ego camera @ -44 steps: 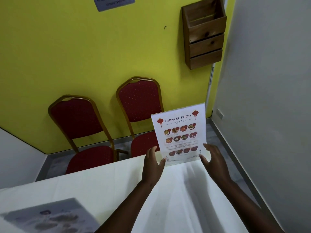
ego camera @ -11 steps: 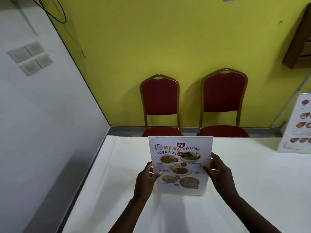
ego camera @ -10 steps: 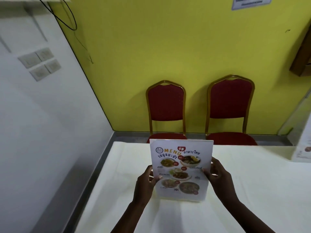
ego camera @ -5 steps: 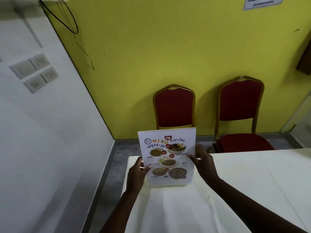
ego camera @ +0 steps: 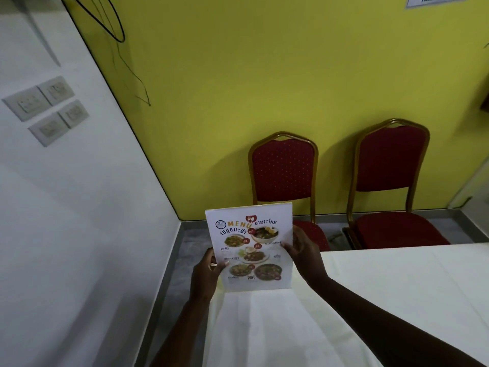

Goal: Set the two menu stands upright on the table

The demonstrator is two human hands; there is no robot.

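A clear menu stand [ego camera: 250, 246] with a Thai food menu sheet stands upright at the far left corner of the white-clothed table [ego camera: 383, 300], its printed side facing me. My left hand [ego camera: 207, 274] grips its left edge, thumb on the front. My right hand [ego camera: 304, 251] grips its right edge. The stand's base meets the tablecloth close to the left table edge. The second menu stand, with the Chinese food sheet, is out of view.
Two red chairs with gold frames [ego camera: 284, 176] [ego camera: 389, 181] stand against the yellow wall beyond the table. A white wall with switch plates [ego camera: 47, 109] runs along the left. Grey floor [ego camera: 182, 250] shows between that wall and the table edge.
The view swung left, and the Chinese menu stand left the frame on the right. Both hands carried the Thai menu stand towards the table's far left corner, still upright.
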